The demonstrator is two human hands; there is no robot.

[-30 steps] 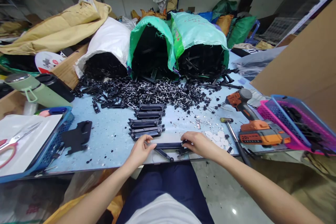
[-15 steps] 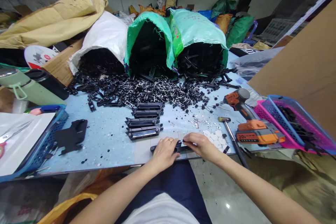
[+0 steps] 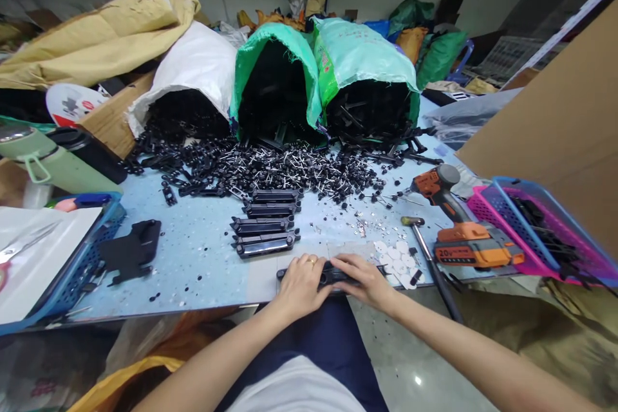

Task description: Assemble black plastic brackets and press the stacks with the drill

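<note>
A long black plastic bracket-like part lies along the front edge of the table, under both hands. My left hand is closed over its left half, with a ring on one finger. Around its right half, my right hand is closed, fingers on the far side and thumb on the near side. Several similar black assemblies are lined up just beyond my left hand. White round discs lie right of my right hand.
Black pins and small parts are heaped before open sacks. At right are a hammer, an orange cordless driver and a pink basket. A blue basket and a flat black plate are at left.
My right hand has gone from pinching at the middle of the black part to gripping its right half. My left hand has stayed on the left half.
</note>
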